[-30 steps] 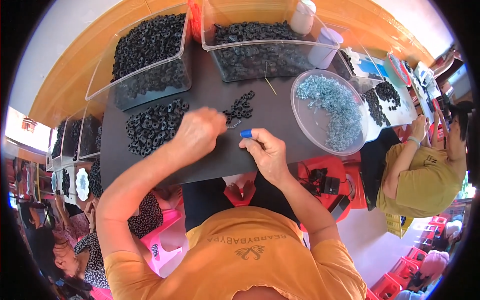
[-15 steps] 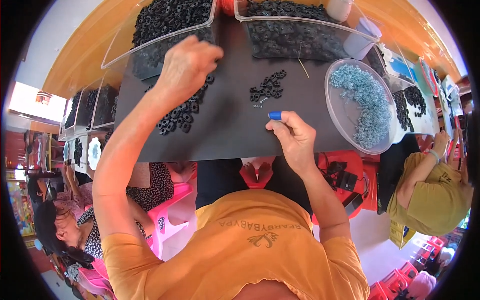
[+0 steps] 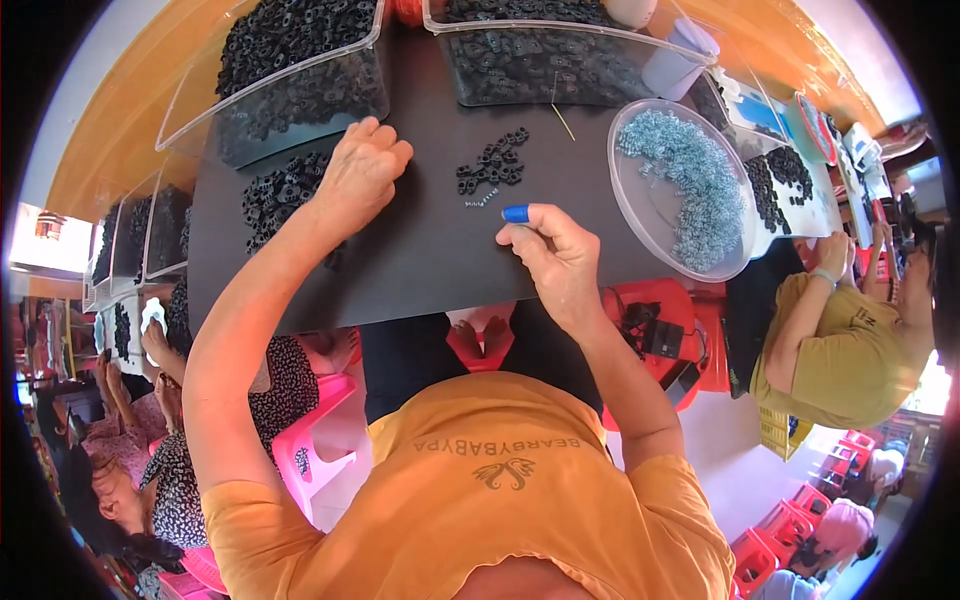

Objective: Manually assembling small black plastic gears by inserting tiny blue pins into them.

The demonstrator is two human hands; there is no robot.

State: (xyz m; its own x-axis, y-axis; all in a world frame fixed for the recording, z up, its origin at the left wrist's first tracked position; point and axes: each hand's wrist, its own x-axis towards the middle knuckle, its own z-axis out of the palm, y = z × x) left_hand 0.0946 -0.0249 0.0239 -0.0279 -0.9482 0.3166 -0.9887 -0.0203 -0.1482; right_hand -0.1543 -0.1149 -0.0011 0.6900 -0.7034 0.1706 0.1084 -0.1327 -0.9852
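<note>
Tabletop: dark, smooth, flat.
Right hand: blue sleeve on forefinger; thumb and forefinger drawn together; cannot tell whether anything is pinched.
Loose springs: coiled metal, slim; on tabletop, just beyond right hand; one axis crosswise, another slanting far-right.
Black parts: small, holed, hard-looking; loose cluster beyond springs, long axis running near-left to far-right.
Left hand: fingers curled inward, beside pile; contents hidden, cannot tell.
Pile: similar black pieces, heaped, partly behind left forearm.
Round tray: clear, shallow; holds tangled blue-grey springs.
Left bin: clear, rectangular; black pieces heaped inside.
Right bin: clear, rectangular; black pieces inside.
</note>
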